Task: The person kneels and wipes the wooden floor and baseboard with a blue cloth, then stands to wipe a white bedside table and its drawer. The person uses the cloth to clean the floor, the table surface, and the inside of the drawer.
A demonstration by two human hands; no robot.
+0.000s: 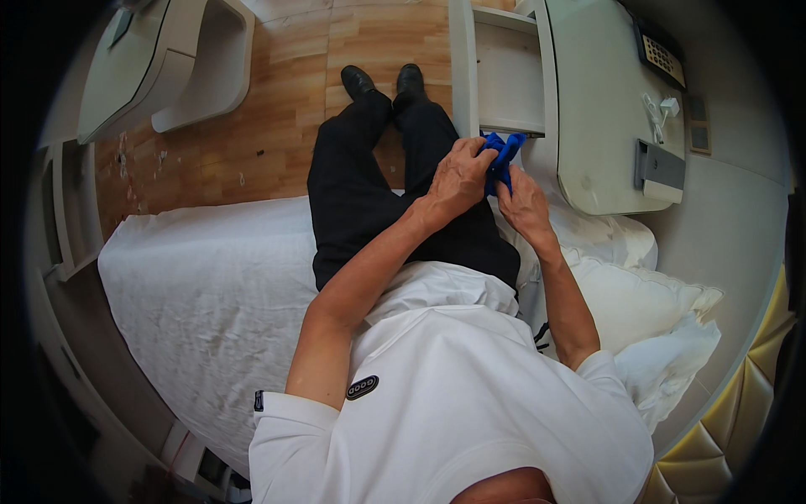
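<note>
A crumpled blue cloth [502, 151] is bunched between my two hands, in front of the open drawer [509, 79]. From the left, my left hand [458, 173] pinches its upper part between thumb and fingers. My right hand [526, 205] grips the lower side of the cloth, thumb pointing up. Both hands are above my right thigh, close to the edge of the bedside cabinet [604, 126]. The fingertips of each hand are partly hidden by the cloth. Bare bottom panel shows inside the drawer.
I sit on a bed with a white sheet [208, 290]; white pillows [636, 302] lie to my right. On the cabinet are a keypad telephone or panel [661, 53], a white charger with cable [669, 107] and a grey box [658, 167]. A desk [135, 69] stands left on the wooden floor [283, 138].
</note>
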